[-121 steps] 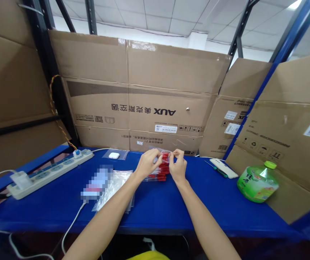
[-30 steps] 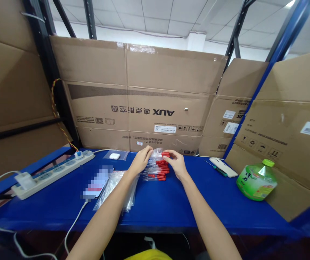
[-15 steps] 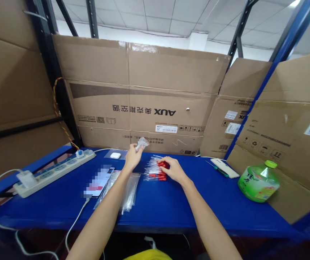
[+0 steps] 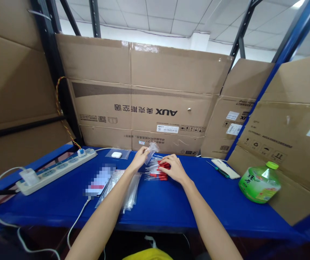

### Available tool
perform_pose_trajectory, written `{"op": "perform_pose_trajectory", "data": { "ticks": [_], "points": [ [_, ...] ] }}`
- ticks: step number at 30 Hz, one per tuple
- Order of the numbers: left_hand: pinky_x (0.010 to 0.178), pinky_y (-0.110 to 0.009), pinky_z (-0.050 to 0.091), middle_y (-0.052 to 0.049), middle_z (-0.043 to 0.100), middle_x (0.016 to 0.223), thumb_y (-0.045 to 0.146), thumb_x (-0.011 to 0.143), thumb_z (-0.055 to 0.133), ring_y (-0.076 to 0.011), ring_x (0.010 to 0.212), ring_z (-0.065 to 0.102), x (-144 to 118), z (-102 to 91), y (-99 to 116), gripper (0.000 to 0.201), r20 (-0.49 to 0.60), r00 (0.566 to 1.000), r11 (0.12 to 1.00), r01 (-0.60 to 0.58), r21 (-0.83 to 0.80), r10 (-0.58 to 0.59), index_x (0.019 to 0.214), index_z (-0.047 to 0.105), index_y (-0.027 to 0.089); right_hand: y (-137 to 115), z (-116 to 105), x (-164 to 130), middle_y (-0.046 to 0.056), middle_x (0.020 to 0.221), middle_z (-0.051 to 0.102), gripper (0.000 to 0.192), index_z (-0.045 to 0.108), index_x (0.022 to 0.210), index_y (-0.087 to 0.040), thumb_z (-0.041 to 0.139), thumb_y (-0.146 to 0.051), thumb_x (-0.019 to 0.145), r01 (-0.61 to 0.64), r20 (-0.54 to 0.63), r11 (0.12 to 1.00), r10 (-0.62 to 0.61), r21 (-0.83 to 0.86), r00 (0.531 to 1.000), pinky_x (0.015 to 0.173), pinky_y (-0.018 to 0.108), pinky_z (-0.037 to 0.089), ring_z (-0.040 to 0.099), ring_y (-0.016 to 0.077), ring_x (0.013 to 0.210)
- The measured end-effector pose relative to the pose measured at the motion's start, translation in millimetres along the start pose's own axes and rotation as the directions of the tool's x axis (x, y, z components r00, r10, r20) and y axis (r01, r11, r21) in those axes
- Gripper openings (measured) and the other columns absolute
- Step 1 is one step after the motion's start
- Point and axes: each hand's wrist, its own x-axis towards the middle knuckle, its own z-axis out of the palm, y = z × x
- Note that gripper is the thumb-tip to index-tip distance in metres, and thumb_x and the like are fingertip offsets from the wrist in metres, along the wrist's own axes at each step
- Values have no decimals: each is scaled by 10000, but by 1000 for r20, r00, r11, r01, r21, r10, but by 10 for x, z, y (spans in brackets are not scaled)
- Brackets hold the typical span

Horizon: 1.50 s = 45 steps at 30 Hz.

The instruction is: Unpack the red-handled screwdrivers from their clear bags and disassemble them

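Note:
My left hand (image 4: 140, 159) pinches a crumpled clear plastic bag (image 4: 152, 148), held up just behind a pile of slim red-handled screwdrivers (image 4: 155, 176). Their thin, clear-looking ends point left and their red handles point right. From the right side, my right hand (image 4: 174, 169) reaches over the pile, its curled fingers closed at the handle of a red-handled screwdriver (image 4: 163, 163). Those fingers partly hide the handles. Below my left forearm lies a stack of flat clear plastic bags (image 4: 130, 193), partly covered by that arm.
On the left are a phone (image 4: 100, 182) with a cable and a white power strip (image 4: 57, 171). A white case (image 4: 116, 155) lies at the back. To the right are a green-handled screwdriver (image 4: 223, 173), a pale flat block (image 4: 226, 168) and a green bottle (image 4: 260, 182). Cardboard (image 4: 144, 68) walls the blue table.
My left hand has moved right and slightly down with the clear bag, closer to the red-handled pile. My right hand stays at the handles. The view has shifted slightly.

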Motion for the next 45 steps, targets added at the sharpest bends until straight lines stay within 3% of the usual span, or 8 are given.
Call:
{"op": "perform_pose_trajectory", "data": {
  "ticks": [8,14,20,26,32,39,42,45],
  "points": [
    [583,-235,446,42,569,699,424,809,628,-119,603,550,-76,90,85,281,115,993,984,39,-173,-19,840,446,213,-41,-15,-4,53,1063,709,192,710,926,-261,774,-413,828,-48,-15,998,49,39,999,931,431,414,556,253,1049],
    [614,-201,438,29,584,803,422,780,726,-101,686,542,-174,124,232,362,258,960,972,-44,-229,105,869,458,196,-43,21,51,50,1055,719,522,500,1332,-245,665,-468,890,-175,-217,888,288,425,933,926,371,458,654,221,1001],
    [575,-203,447,20,598,804,497,745,785,-113,674,557,-248,86,378,436,314,948,975,12,-224,60,920,538,183,18,-17,116,40,905,707,252,667,910,-200,667,-448,865,-118,-273,750,377,651,885,791,303,486,658,204,862],
    [501,-183,370,16,597,736,536,758,777,-72,560,490,-239,15,444,432,242,970,940,57,-335,27,858,602,154,74,-79,113,33,829,681,241,666,854,-188,727,-415,802,-109,-349,670,511,735,785,753,290,476,619,179,782],
    [463,-186,360,-13,637,830,594,793,719,-99,595,575,-242,-21,502,462,278,960,868,164,-469,-31,929,571,177,70,-123,102,-27,748,655,390,589,1085,-228,751,-406,777,-133,-208,611,454,781,866,710,273,464,597,159,700],
    [488,-184,357,6,621,761,576,827,669,-91,565,526,-267,-43,504,416,371,929,989,60,-138,-5,866,610,166,23,-193,100,51,998,731,418,664,1171,-220,675,-483,846,-187,-101,626,395,757,913,831,307,483,654,215,939],
    [506,-198,358,13,599,719,573,838,654,-92,560,493,-288,-24,531,420,398,916,998,-35,-46,50,843,641,153,25,-176,100,43,866,732,342,738,966,-193,733,-488,793,-224,-58,652,381,725,923,752,302,476,648,210,814],
    [505,-201,336,26,555,661,572,869,616,-82,534,452,-285,-24,547,431,371,923,995,-99,-18,99,787,629,149,68,-167,105,28,751,699,322,724,770,-178,751,-499,769,-213,-142,676,428,705,892,685,289,449,605,188,716]
  ]
}}
